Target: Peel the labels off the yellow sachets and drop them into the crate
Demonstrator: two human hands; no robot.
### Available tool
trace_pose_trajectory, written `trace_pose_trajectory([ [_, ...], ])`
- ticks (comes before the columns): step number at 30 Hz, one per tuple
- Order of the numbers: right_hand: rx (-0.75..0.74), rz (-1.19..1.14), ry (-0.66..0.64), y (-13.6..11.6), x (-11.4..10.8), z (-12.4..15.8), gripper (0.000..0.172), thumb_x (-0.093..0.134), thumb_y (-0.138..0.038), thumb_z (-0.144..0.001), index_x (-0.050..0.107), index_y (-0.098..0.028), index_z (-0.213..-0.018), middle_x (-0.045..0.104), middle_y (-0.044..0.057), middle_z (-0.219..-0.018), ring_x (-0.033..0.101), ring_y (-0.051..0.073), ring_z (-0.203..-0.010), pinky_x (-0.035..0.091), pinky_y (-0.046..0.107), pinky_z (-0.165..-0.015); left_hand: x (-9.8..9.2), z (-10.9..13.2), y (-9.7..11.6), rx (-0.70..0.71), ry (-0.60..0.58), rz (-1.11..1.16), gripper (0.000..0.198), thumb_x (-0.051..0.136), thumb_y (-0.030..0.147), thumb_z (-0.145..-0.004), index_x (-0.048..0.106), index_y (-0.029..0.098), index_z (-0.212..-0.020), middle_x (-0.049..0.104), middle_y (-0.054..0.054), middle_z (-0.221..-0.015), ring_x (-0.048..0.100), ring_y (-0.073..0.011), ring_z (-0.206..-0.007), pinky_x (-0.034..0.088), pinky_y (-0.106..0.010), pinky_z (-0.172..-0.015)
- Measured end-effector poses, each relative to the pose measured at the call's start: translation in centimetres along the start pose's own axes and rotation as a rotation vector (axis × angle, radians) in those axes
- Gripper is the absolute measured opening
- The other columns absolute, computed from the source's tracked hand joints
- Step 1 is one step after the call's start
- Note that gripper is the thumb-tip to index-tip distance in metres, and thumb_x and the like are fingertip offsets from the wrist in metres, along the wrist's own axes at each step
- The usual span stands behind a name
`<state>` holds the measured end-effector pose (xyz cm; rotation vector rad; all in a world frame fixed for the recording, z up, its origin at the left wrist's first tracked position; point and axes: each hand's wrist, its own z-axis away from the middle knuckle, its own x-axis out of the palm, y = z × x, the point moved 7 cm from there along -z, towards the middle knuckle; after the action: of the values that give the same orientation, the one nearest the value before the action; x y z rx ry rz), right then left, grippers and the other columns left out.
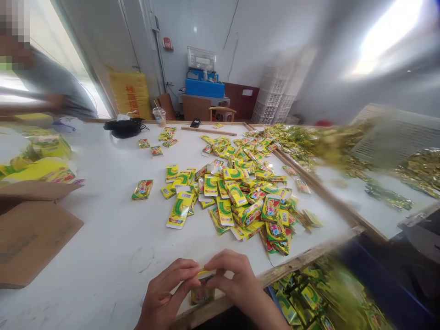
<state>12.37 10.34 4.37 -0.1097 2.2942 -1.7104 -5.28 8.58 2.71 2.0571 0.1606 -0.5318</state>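
Observation:
Close to the table's near edge, my left hand [171, 286] and my right hand [234, 278] meet over one small printed candy box [202, 293]. Fingers of both hands pinch its upper end, where a yellow strip shows; the fingers partly cover the box. Beyond my hands lies a loose heap of yellow-green candy boxes [225, 211], some with open white flaps. A single box [142, 189] lies apart on the left.
A brown cardboard carton [37, 238] stands at the left. Below the wooden table edge [309, 256], a bin [309, 298] holds many boxes. Foil packets [295, 137] and a white crate [398, 137] are at the right. A person [51, 87] works at the far left.

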Motion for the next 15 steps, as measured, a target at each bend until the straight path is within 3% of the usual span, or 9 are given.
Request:
trace_pose_trajectory([
  [5, -0.179, 0.144, 0.075, -0.4, 0.3, 1.9, 0.027, 0.072, -0.013, -0.082, 0.073, -0.029, -0.104, 0.07, 0.004, -0.097, 0.063, 0.019, -0.091, 0.051, 0.032, -0.081, 0.4, 0.8, 0.4, 0.023, -0.06, -0.08, 0.045, 0.066, 0.008, -0.086, 0.06, 0.03, -0.124, 0.068, -0.004, -0.108, 0.067, -0.0177, -0.099, 0.056, -0.025, -0.086],
  [11, -0.234, 0.177, 0.079, 0.1, 2.0, 3.3, 0.029, 0.06, -0.011, -0.089, 0.07, -0.029, -0.11, 0.068, 0.007, -0.108, 0.066, 0.019, -0.093, 0.055, 0.029, -0.078, 1.2, 2.1, 1.3, 0.074, -0.142, -0.058, 0.044, 0.055, 0.006, -0.091, 0.059, 0.029, -0.128, 0.065, -0.008, -0.115, 0.065, -0.0191, -0.104, 0.056, -0.027, -0.086],
  [13, -0.186, 0.155, 0.12, -0.4, 0.2, 3.4, 0.022, 0.059, -0.015, -0.09, 0.072, -0.028, -0.102, 0.071, 0.007, -0.103, 0.069, 0.02, -0.089, 0.057, 0.03, -0.076, 0.8, 1.1, 1.2, 0.075, -0.153, -0.097, 0.04, 0.061, 0.014, -0.089, 0.062, 0.03, -0.126, 0.068, -0.007, -0.114, 0.066, -0.0211, -0.104, 0.056, -0.029, -0.087],
  [15, -0.071, 0.175, 0.214, -0.6, -4.4, 4.4, 0.016, 0.059, -0.021, -0.09, 0.073, -0.028, -0.096, 0.072, 0.008, -0.102, 0.07, 0.024, -0.091, 0.059, 0.034, -0.077, -0.6, -1.5, -0.2, -0.037, -0.042, -0.192, 0.033, 0.067, 0.027, -0.085, 0.067, 0.03, -0.118, 0.07, -0.006, -0.112, 0.064, -0.0244, -0.107, 0.052, -0.034, -0.095],
])
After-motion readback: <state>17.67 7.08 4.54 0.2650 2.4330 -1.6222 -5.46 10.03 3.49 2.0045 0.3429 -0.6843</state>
